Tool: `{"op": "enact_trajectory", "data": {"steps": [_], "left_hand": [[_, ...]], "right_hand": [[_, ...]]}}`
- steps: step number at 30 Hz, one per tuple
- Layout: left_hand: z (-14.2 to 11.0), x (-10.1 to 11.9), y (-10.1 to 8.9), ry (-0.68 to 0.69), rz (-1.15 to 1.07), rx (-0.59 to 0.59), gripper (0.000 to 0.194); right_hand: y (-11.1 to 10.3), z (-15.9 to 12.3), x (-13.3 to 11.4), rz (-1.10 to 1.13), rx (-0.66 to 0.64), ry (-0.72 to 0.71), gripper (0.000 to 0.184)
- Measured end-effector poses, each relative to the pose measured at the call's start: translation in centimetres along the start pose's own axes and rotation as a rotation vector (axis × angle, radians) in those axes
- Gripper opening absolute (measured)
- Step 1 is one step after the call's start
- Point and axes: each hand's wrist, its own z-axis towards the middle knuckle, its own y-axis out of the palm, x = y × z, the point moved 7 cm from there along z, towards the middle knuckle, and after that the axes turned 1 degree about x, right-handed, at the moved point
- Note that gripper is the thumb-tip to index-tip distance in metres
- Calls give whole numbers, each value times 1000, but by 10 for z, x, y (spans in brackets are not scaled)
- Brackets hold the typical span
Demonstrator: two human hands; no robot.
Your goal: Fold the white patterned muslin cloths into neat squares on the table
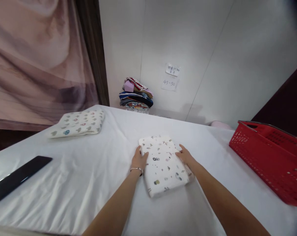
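A folded white cloth (164, 168) with small printed motifs lies in front of me, its near edge seeming slightly raised. My left hand (139, 159) grips its left edge, thumb on top and the other fingers mostly hidden along the side. On the opposite edge, my right hand (185, 155) holds the cloth in the same way, with the fingertips partly out of sight. Farther left rests a second folded cloth (81, 124), cream with mushroom-like prints; neither hand touches it.
A white sheet (109, 183) covers the table. At the left lies a flat black object (19, 177). A red plastic basket (268, 157) stands at the right. Behind the far edge rises a stack of folded fabrics (136, 95), near paper notes (169, 78) on the wall.
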Motion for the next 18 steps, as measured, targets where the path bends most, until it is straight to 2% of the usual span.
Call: {"op": "enact_trajectory", "data": {"steps": [4,7,10,13,15,18], "left_hand": [[5,-4,0,21,21,-22,63],[4,-3,0,33,11,-28,61],[3,-2,0,28,-5,-27,60],[2,-2,0,28,-8,-28,60],[3,-3,0,39,-23,-30,60],[5,-6,2,43,-79,-11,59]], "right_hand": [[6,5,7,-152,40,-64,60],[1,-8,-2,-274,80,-165,54],[2,-38,-21,-441,102,-365,48],[16,-78,-31,-548,31,-560,42],[24,-100,-25,-618,-4,-602,39],[29,-121,-14,-687,26,-640,38]]}}
